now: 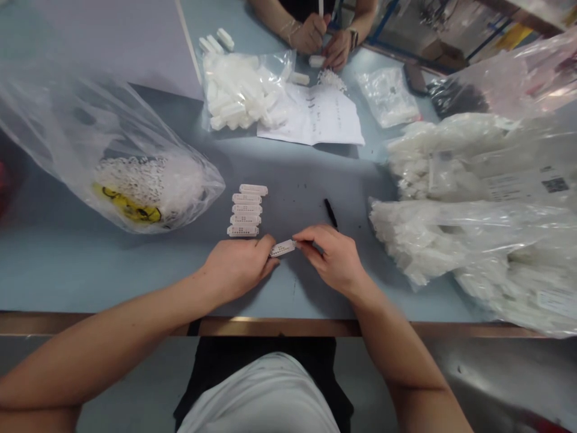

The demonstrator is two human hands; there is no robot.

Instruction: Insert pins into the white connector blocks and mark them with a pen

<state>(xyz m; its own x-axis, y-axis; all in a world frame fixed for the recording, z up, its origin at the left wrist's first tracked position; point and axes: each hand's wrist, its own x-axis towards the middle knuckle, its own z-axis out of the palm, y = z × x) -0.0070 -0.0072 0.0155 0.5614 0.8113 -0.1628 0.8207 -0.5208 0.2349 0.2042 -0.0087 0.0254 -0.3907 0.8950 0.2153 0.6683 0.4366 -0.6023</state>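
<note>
A small white plastic piece with rows of dark holes is held just above the table's near part. My left hand grips its left end between thumb and fingers. At its right end, the thumb and fingertips of my right hand are pinched together; whether they hold the piece or something tiny there is too small to tell. Several similar white pieces lie stacked in a column on the table, just beyond my left hand. A black pen lies beyond my right hand.
An open clear bag of small white parts lies at left. Large bags of white parts fill the right side. Across the table are a bag of white pieces, a paper and another person's hands.
</note>
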